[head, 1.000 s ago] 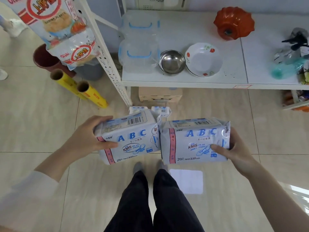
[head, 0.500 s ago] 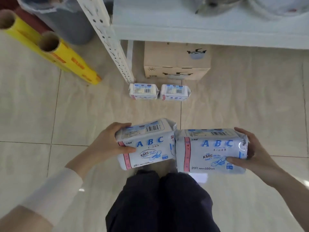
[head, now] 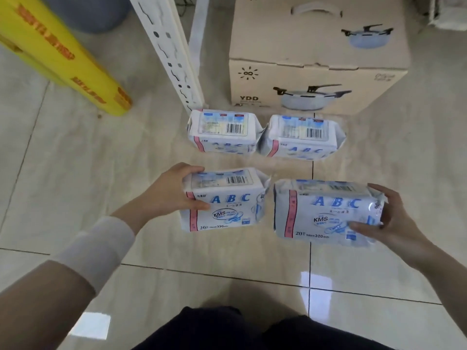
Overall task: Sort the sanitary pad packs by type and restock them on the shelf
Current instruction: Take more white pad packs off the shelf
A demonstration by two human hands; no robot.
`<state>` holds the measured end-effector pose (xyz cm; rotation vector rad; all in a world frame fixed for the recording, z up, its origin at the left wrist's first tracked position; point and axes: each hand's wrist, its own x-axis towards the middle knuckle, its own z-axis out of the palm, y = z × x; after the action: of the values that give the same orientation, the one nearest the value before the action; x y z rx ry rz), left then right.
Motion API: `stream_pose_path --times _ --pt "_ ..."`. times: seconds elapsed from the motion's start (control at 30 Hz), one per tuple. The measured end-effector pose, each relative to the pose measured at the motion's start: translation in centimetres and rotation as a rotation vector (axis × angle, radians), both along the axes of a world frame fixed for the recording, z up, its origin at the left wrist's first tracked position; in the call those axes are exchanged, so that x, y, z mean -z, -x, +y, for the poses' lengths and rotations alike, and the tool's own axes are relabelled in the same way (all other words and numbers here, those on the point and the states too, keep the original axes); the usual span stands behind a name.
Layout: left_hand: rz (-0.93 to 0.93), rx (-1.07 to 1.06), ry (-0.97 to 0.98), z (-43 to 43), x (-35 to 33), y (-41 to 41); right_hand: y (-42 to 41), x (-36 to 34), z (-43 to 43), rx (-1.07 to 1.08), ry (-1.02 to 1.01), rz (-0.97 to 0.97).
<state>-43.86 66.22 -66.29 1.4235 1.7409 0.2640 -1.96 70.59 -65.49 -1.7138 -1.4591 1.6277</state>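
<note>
Above the tiled floor [head: 75, 152], mid-frame, two packs held.
Left hand [head: 168, 192] grips left pack [head: 223, 200]; right hand [head: 389, 223] grips right pack [head: 326, 210].

The yellow rolls [head: 63, 59], grey bin [head: 93, 13] and cardboard box [head: 316, 41] are all cut off at the top edge.

Both held packs, the left pack [head: 225, 200] and the right pack [head: 326, 210], read "ABC", "KMS", "20" and "320mm". The two floor packs [head: 265, 135] show "ABC" and barcodes. The cardboard box [head: 316, 66] reads "YDD". The yellow roll [head: 60, 59] carries orange lettering, seemingly too blurred to read.
</note>
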Motion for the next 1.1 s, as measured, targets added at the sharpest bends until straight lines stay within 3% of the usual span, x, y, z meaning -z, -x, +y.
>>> stream_pose_path --times 0.37,0.77,1.1 --pt "0.001 0.024 -0.335 0.8 7.3 1.3 1.4 9.6 1.0 -0.068 -0.408 -0.008" --pt "0.329 0.221 -0.658 3.0 9.2 2.0 2.4 12.4 2.9 -0.028 -0.485 -0.053" --pt "0.337 0.128 -0.709 3.0 10.1 2.2 4.0 12.5 4.0 0.041 -0.554 -0.069"
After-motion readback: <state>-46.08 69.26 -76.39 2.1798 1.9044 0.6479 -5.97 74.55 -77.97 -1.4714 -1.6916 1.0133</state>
